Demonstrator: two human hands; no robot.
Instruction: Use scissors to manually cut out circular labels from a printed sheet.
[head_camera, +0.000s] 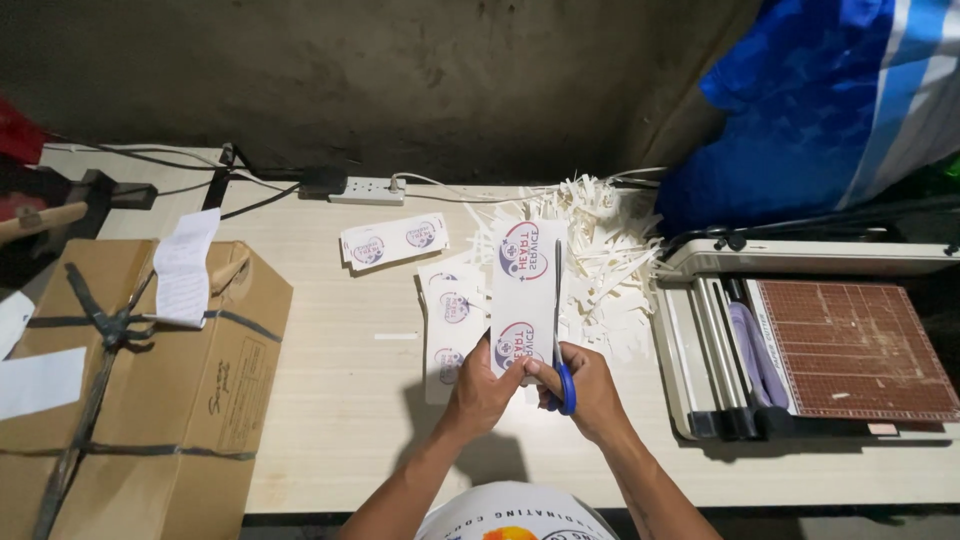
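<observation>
My left hand (483, 390) grips the lower edge of a white printed strip (522, 295) bearing two round logos, held upright over the table. In my right hand (590, 392) are blue-handled scissors (561, 345), whose blades run up along the strip's right edge. Beneath the strip lie more printed strips (449, 325) on the table. Another small stack of printed strips (393, 241) lies further back and to the left.
A heap of white paper trimmings (600, 255) lies behind the strip. A paper cutter (810, 345) with a brown gridded bed stands at right. A strapped cardboard box (140, 380) sits at left. A white power strip (365, 189) and cables run along the table's back edge.
</observation>
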